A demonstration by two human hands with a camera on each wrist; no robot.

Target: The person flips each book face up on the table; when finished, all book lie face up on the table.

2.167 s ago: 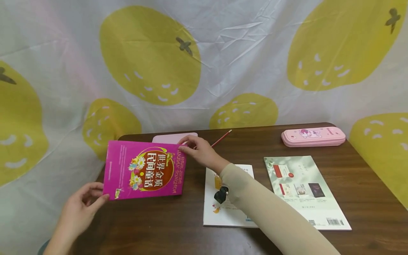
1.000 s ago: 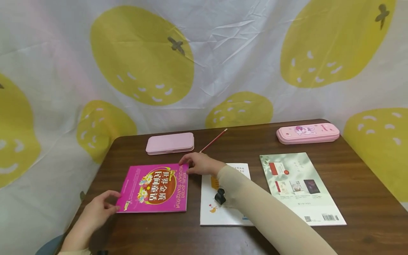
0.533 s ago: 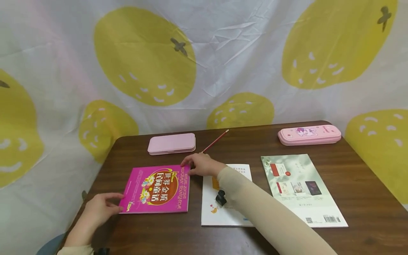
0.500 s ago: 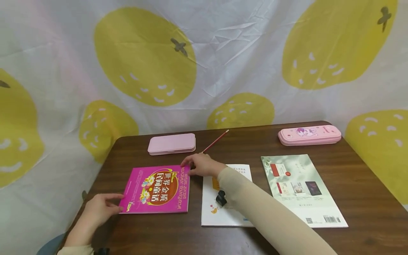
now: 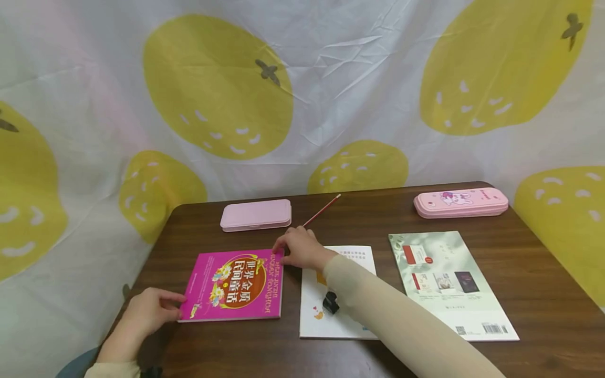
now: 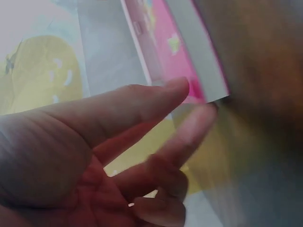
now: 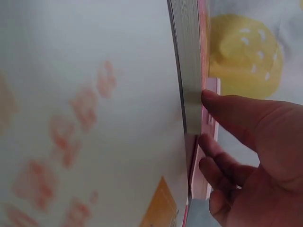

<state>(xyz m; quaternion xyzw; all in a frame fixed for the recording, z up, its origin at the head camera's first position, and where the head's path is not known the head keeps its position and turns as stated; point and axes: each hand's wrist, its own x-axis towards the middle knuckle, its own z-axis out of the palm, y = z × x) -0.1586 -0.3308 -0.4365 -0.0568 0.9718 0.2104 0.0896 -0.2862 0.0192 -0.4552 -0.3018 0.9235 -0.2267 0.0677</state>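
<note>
A magenta storybook [image 5: 231,286] lies flat, cover up, on the left half of the brown table. My left hand [image 5: 150,312] pinches its near left corner; in the left wrist view the thumb [image 6: 177,87] rests against the pink cover and the index fingertip is by the corner's edge. At the far right corner my right hand [image 5: 302,249] holds the book between thumb and fingers. The right wrist view shows the thumb [image 7: 215,97] at the cover's edge beside the page block [image 7: 188,61]. The right forearm passes over a white book [image 5: 326,328], hiding part of it.
Behind the storybook sits a plain pink case [image 5: 256,214], with a red pencil [image 5: 321,211] slanting beside it. A pale green book [image 5: 449,310] lies at the right, and a pink rabbit pencil case [image 5: 460,203] near the back right edge. A fruit-print curtain [image 5: 359,94] hangs behind.
The magenta storybook, earlier held tilted above the table, came down flat on it, uncovering the plain pink case. Over the last second both hands stay at its corners with hardly any movement.
</note>
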